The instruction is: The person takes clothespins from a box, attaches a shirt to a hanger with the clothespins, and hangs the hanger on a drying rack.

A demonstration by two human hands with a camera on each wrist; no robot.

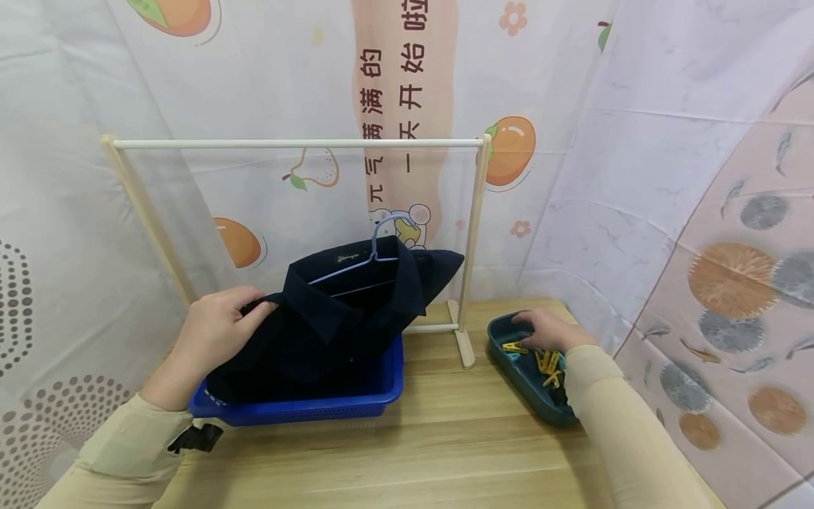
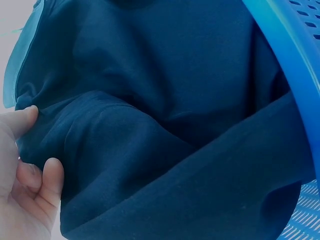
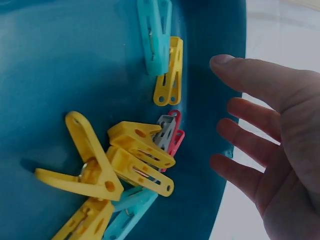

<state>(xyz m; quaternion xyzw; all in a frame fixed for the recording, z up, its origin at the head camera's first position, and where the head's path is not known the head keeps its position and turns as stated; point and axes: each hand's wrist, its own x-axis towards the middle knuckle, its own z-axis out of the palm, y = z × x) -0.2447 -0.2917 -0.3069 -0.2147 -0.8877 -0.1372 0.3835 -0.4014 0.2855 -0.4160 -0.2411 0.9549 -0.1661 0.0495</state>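
Observation:
A dark navy collared shirt (image 1: 331, 311) is on a light blue wire hanger (image 1: 374, 259), whose hook points up. Its lower part lies bunched in a blue plastic basket (image 1: 318, 411). With thumb and fingers my left hand (image 1: 219, 329) pinches the shirt at its left shoulder; the left wrist view shows the fabric (image 2: 150, 125) draping away from the fingertips. Over the back of a dark teal tray (image 1: 524, 392) my right hand (image 1: 550, 330) reaches in, fingers spread and holding nothing. Yellow clothespins (image 3: 140, 170), turquoise clothespins (image 3: 155, 37) and a few other colours lie in the tray.
A wooden rack with a white top rail (image 1: 299, 143) stands behind the basket, its right foot (image 1: 466, 348) between basket and tray. All of it is on a wood-grain table (image 1: 445, 438). Patterned curtains (image 1: 572, 177) hang close behind and at both sides.

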